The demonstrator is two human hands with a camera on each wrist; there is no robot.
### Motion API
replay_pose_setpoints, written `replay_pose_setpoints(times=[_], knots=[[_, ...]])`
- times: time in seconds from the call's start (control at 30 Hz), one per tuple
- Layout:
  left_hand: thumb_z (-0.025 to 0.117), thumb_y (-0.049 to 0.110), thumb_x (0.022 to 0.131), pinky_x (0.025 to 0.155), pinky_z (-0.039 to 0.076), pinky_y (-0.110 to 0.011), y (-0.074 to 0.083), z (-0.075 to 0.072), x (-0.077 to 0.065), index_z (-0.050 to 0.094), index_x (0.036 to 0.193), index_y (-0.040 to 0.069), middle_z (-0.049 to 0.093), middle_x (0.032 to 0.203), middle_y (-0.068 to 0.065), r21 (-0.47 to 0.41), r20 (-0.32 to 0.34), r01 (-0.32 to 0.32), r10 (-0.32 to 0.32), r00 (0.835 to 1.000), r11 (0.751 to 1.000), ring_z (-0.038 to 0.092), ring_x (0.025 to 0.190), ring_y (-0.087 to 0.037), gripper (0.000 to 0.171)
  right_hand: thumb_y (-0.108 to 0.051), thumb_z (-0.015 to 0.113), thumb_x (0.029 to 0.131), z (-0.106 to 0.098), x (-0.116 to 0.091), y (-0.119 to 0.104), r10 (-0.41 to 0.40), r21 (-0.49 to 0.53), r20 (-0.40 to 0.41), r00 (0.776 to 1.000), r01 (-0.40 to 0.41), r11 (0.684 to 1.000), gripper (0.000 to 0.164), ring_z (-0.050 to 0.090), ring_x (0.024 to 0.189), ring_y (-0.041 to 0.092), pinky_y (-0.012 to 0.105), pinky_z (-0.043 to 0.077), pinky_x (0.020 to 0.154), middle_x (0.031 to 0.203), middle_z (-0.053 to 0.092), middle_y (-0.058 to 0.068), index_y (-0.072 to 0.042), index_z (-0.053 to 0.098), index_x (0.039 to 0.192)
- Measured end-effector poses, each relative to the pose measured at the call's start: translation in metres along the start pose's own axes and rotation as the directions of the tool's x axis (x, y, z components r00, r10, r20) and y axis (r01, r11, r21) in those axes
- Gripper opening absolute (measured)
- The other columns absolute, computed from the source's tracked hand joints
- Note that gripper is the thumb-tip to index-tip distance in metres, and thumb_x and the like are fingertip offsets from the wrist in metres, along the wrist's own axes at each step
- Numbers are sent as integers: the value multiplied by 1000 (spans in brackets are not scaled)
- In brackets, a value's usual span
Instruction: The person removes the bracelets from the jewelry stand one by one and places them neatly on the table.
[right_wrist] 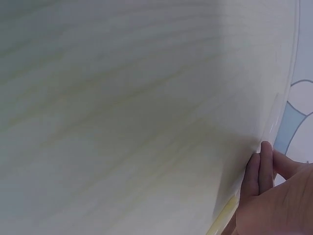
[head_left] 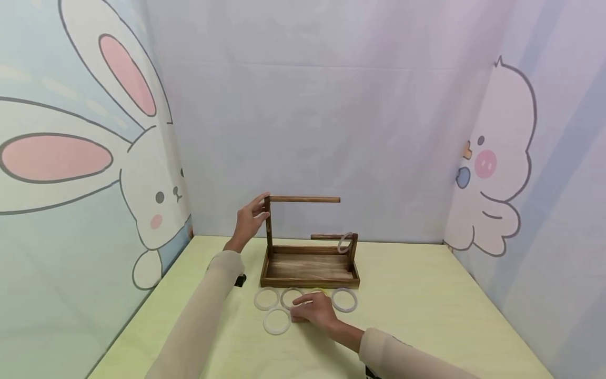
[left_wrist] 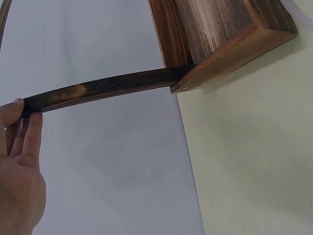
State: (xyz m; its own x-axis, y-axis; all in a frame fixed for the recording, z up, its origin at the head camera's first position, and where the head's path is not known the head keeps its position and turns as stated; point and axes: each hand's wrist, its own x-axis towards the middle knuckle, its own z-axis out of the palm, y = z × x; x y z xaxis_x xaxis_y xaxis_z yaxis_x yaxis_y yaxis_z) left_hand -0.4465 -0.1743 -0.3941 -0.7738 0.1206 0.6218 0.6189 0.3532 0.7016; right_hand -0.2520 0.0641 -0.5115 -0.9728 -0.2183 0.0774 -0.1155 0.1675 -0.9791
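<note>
My left hand (head_left: 249,222) grips the top of the tall left post of a dark wooden stand (head_left: 310,282). In the left wrist view, its thumb and fingers pinch the end of that post (left_wrist: 107,87). My right hand (head_left: 318,311) is low over several flat rings in front of the stand. Its fingertips are right at the edge of a white ring (head_left: 276,333) and overlap a grey ring (head_left: 282,299). A yellow ring (head_left: 319,290) is partly hidden behind this hand. In the right wrist view, the fingertips (right_wrist: 265,147) are down at the table; I cannot tell whether they pinch a ring.
One pale ring (head_left: 340,247) hangs on the stand's short lower bar (head_left: 326,237). The long upper bar (head_left: 305,199) points right from the tall post. Another white ring (head_left: 256,300) and a lilac ring (head_left: 355,300) lie on the pale yellow table (head_left: 416,305). Printed cloth walls surround it.
</note>
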Motion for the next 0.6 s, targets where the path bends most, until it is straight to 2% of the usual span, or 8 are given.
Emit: replay_pose_setpoints(times=[0.23, 0.37, 0.47, 0.6], knots=[[71, -6, 95, 99, 59, -46, -2, 0, 0, 57, 151, 23, 67, 133, -22, 6, 3, -10, 10, 1000, 1000, 69, 119, -35, 65, -6, 83, 87, -3, 1, 0, -42, -118, -24, 999, 39, 992, 23, 79, 79, 27, 24, 63, 72, 83, 78, 15, 8, 78, 104], [71, -5, 95, 99, 59, -44, -3, -1, -1, 57, 151, 25, 68, 133, -21, 5, 9, -4, 4, 1000, 1000, 69, 119, -33, 65, -9, 84, 87, -7, 1, -2, -33, -138, -29, 999, 29, 990, 26, 79, 80, 25, 23, 62, 72, 83, 79, 13, 7, 78, 106], [71, -4, 95, 100, 58, -43, -5, -2, 0, 57, 151, 26, 67, 134, -20, -3, 16, 4, -4, 1000, 1000, 69, 120, -32, 65, -10, 83, 88, -12, 2, -6, -18, -85, -34, 999, 15, 996, 30, 79, 82, 31, 29, 65, 73, 85, 78, 16, 9, 76, 109], [71, -3, 95, 100, 58, -43, -6, -1, 3, 57, 151, 24, 67, 135, -20, -1, 17, -6, 6, 1000, 1000, 69, 120, -31, 64, -8, 79, 92, -23, 2, -23, -16, -23, -44, 999, 15, 1000, 29, 76, 88, 42, 47, 66, 79, 97, 76, 27, 12, 74, 113]])
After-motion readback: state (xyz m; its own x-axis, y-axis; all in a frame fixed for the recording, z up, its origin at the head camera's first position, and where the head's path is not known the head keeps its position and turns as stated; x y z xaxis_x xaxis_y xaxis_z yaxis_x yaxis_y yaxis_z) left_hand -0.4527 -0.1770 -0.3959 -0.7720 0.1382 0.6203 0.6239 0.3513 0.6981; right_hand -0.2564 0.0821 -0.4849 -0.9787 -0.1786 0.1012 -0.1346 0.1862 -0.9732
